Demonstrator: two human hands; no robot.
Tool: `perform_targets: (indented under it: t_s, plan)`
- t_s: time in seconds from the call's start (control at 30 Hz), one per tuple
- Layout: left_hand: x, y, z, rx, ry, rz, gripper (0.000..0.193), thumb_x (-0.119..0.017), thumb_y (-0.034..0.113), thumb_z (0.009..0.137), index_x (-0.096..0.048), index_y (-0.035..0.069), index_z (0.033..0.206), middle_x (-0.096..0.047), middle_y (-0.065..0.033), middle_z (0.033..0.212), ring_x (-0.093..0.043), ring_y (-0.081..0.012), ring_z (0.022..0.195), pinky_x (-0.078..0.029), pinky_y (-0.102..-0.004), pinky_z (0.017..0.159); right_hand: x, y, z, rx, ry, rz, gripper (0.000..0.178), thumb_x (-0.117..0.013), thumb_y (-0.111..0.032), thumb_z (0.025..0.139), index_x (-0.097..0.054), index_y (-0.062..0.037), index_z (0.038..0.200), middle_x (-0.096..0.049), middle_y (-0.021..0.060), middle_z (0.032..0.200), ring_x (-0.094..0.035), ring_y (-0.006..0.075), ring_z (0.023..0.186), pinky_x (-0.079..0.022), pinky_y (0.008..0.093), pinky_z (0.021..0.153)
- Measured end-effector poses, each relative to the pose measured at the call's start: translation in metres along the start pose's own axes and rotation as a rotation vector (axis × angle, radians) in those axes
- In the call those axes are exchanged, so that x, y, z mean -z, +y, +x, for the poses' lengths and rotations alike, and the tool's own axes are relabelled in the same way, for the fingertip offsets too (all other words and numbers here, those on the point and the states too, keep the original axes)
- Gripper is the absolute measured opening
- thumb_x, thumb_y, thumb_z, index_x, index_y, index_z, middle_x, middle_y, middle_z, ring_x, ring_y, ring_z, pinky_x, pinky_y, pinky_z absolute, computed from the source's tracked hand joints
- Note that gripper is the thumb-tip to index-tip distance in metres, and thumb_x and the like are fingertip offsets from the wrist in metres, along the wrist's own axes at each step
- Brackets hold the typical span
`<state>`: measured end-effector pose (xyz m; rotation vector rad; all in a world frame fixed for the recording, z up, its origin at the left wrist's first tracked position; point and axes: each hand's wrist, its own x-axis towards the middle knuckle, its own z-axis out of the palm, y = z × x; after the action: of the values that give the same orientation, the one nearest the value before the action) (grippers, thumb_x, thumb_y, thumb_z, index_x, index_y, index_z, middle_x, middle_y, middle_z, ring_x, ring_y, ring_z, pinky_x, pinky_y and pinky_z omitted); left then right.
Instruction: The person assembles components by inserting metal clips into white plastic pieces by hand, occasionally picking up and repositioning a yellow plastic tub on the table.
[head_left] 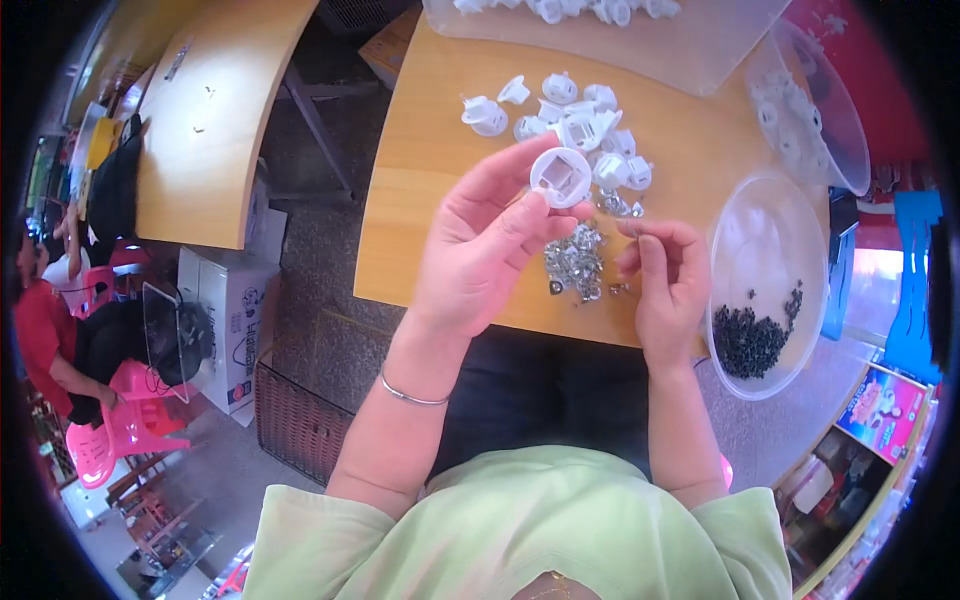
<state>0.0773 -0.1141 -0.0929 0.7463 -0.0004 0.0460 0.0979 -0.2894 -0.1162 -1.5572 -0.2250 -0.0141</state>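
Observation:
My left hand [480, 245] holds a round white plastic cap [561, 176] between thumb and fingertips, its open square recess facing up. My right hand [665, 275] pinches a small metal clip [632, 227] at its fingertips, just right of the cap. Between both hands lies a pile of small shiny metal clips [575, 262] on the wooden table [430, 170]. Beyond the cap sits a heap of white plastic caps [575, 115].
A clear bowl [770, 230] with small black parts [755, 335] stands at my right. Another clear bowl [830, 130] and a clear tray [700, 50] hold more white parts. A second table [215, 120], a cardboard box [235, 320], a basket [295, 420] and a seated person [50, 340] are left.

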Motion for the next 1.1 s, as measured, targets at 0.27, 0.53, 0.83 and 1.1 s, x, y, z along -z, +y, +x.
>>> perform_targets:
  t_s: [0.27,0.53,0.83,1.1]
  plan:
    - [-0.002,-0.006,-0.012,0.032,-0.018,-0.015,0.041,-0.048,0.002,0.09,-0.041,0.002,0.131,-0.046,-0.0218,0.128,-0.06,-0.021,0.098,-0.052,-0.0273,0.083,0.003,-0.002,-0.012,-0.036,-0.044,0.056,0.008,-0.05,-0.007,0.092,-0.049,-0.0022,0.098,-0.064,0.0095,0.097,-0.058,0.0071,0.069,-0.047,0.0195,0.062]
    - [-0.003,-0.002,-0.01,0.009,-0.047,0.0,0.04,-0.049,0.001,0.09,-0.042,0.002,0.129,-0.049,-0.0191,0.125,-0.059,-0.02,0.101,-0.051,-0.0268,0.084,-0.002,-0.032,0.003,0.14,-0.073,0.175,0.007,-0.056,-0.007,0.089,-0.052,-0.0034,0.094,-0.059,0.0025,0.087,-0.054,0.0047,0.07,-0.042,0.0171,0.061]
    - [-0.006,-0.001,-0.012,0.012,-0.045,-0.064,0.038,-0.052,0.0,0.088,-0.046,0.002,0.125,-0.054,-0.0138,0.12,-0.058,-0.0196,0.103,-0.051,-0.0269,0.086,-0.009,-0.047,0.0,0.085,-0.058,0.077,0.008,-0.058,-0.006,0.088,-0.053,-0.0025,0.093,-0.055,-0.0006,0.083,-0.05,0.0033,0.067,-0.041,0.0165,0.06]
    - [-0.003,-0.002,-0.013,-0.001,-0.055,-0.069,0.036,-0.052,0.001,0.089,-0.046,0.002,0.125,-0.056,-0.0115,0.115,-0.059,-0.0188,0.1,-0.052,-0.0268,0.084,-0.001,-0.035,-0.012,-0.037,-0.041,-0.034,0.007,-0.057,-0.007,0.088,-0.054,-0.0021,0.092,-0.055,-0.0006,0.078,-0.051,0.0038,0.064,-0.042,0.0174,0.059]
